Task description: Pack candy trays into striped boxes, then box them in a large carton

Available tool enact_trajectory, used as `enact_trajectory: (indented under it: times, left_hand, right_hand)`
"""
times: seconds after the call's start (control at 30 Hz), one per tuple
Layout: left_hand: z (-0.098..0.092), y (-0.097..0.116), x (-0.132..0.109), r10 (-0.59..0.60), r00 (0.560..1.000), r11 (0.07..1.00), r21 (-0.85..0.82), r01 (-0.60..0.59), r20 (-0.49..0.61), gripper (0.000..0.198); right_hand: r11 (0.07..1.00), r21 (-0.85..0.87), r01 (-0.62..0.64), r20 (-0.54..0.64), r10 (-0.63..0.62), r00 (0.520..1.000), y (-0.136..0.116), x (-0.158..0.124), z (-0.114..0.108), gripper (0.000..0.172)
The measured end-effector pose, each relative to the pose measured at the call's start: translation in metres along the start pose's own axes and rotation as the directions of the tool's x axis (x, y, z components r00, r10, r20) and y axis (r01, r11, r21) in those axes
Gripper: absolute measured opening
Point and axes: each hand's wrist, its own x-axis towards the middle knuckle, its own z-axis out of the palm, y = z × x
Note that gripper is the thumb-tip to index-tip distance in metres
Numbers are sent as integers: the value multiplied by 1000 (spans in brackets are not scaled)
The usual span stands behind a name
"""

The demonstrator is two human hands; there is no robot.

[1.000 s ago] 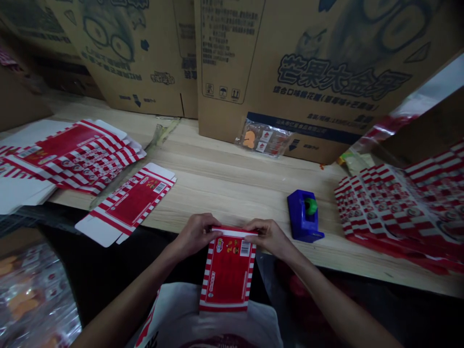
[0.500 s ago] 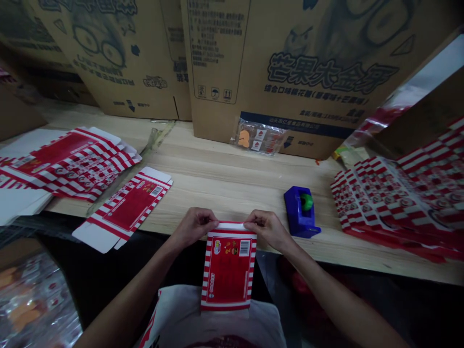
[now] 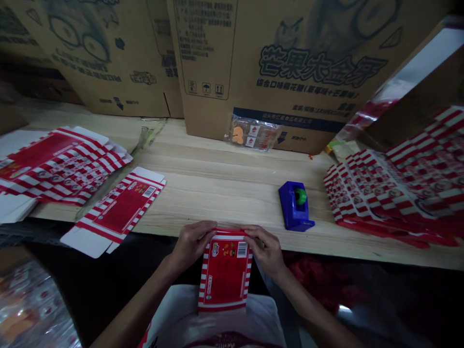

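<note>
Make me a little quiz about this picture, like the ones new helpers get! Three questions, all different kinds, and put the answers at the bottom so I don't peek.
1. True or false: the left hand and the right hand are both holding the red striped box.
2. Which hand is nearer to the blue tape dispenser?
3. What stands right behind the clear packet?
A) the blue tape dispenser
B) a big cardboard carton
C) the red striped box

Key: 1. True. 2. The right hand. 3. B.

Smooth cardboard box (image 3: 225,273), blue plastic dispenser (image 3: 293,212)
</note>
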Motion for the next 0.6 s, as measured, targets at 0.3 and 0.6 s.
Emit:
enact_trajectory:
  times: [0.3,0.6]
  left_hand:
    - [9,7,-5,-300,954,907,-301,295,32,10]
    - [26,1,-5,-673,675,389,-630,672,304,28]
  right_hand:
    - [997,-45,-68,-10,68,998,-4,-6,8,14]
    - [899,-276,-339,-659,79,748,11,8,-107,21]
